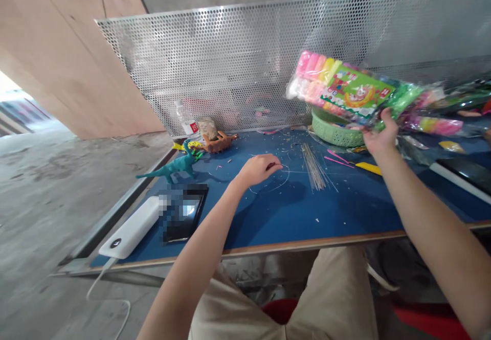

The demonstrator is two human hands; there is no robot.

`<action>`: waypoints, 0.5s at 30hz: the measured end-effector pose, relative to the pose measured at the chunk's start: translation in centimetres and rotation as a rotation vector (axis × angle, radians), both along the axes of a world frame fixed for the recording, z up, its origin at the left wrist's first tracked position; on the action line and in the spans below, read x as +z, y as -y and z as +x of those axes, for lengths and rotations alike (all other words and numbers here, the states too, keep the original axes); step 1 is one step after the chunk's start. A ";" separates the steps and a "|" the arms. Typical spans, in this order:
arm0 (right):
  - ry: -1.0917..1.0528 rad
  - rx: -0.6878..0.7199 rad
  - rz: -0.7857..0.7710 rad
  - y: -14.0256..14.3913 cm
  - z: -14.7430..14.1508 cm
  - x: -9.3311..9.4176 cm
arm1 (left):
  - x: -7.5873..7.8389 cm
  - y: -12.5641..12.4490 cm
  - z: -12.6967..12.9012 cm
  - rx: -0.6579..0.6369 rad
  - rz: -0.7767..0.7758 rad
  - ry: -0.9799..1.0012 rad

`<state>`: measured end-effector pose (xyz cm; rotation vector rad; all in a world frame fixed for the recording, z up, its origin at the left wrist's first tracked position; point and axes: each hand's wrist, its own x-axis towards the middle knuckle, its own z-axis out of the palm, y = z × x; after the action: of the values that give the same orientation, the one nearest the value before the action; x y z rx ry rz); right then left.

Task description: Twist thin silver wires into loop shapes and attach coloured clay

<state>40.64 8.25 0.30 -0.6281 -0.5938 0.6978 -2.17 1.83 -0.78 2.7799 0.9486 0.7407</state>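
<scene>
Above the table's (268,217) right side, my right hand (378,138) grips the clay pack (345,92) by its lower edge, tilted. Best support it underneath w/ firmer hold; it sags. Left hand (259,170) curled loosely on table, near wires (314,168), basket (333,130) behind.

Left hand (258,170) rests curled, perhaps pinching; right hand (378,136) raised, gripping.

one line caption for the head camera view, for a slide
Right hand lifts a pack of coloured modelling clay above a blue table; left hand rests near thin wires.
</scene>
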 end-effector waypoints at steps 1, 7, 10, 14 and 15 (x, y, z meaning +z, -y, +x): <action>0.014 0.008 -0.035 0.0 -0.9 -0.4 | 0.0 0.0 0.0 -0.003 -0.002 0.006; 0.134 0.056 -0.130 1.0 -3.7 -1.1 | 0.1 -0.3 0.5 -0.012 -0.029 -0.028; 0.089 0.078 -0.150 1.5 -4.4 -1.2 | 0.1 -0.1 0.6 0.055 -0.058 -0.026; 0.216 0.078 -0.136 2.3 -6.3 -1.6 | 0.4 0.2 0.7 0.267 0.005 0.243; 0.296 0.052 -0.104 2.7 -7.0 -1.8 | 0.7 0.2 0.9 0.286 -0.036 0.368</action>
<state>33.68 5.56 -1.47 -0.8228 -0.8541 0.6924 -1.31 1.64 -0.13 2.3784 1.2710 1.2076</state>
